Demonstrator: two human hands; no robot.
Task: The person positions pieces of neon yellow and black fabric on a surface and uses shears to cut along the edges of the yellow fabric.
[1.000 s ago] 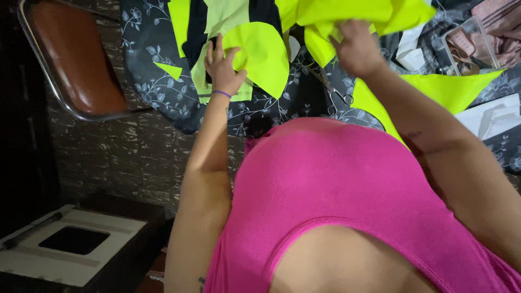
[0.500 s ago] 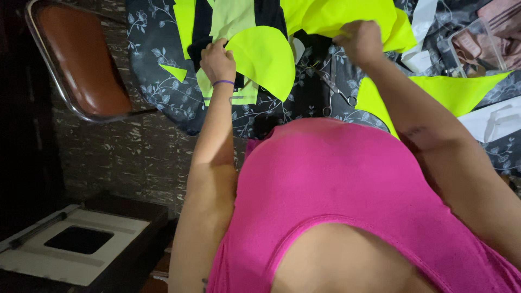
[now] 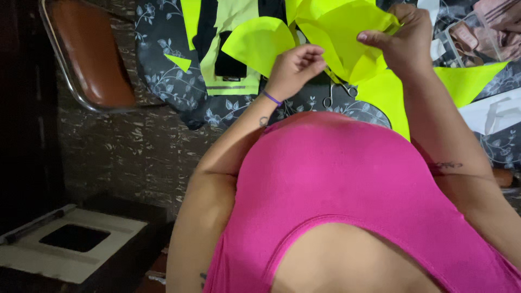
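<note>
- Up near the top centre of the frame, the person's right hand [image 3: 404, 43] is clenched on a bunch of neon yellow fabric pieces [image 3: 339, 35], the thumb and fingers pinching the upper right edge of the bundle.
- Their left hand [image 3: 296, 68] sits just below and left of that bundle, fingers curled in; its grip looks closed around the lower edge of the yellow pieces, though I cannot tell for certain how much it holds.
- One rounded yellow fabric piece [image 3: 258, 43] fans out to the left of the left hand, touching the bundle.
- A purple band [image 3: 272, 98] circles the left wrist.
- Below the hands a pair of scissors [image 3: 339, 93] lies on the surface [image 3: 163, 81], which is covered by a dark cloth with a pale floral print.
- A yellow and black garment [image 3: 228, 49] lies flat on that cloth, upper centre-left, with a small yellow triangle scrap [image 3: 179, 62] beside it.
- Larger yellow cut pieces [image 3: 467, 81] spread out at the right, under the right forearm.
- A brown chair [image 3: 89, 51] with a metal frame stands at the upper left.
- A pale sewing table top [image 3: 70, 252] with a dark rectangular opening fills the lower left.
- The person wears a pink top [image 3: 347, 184], filling the lower middle.
</note>
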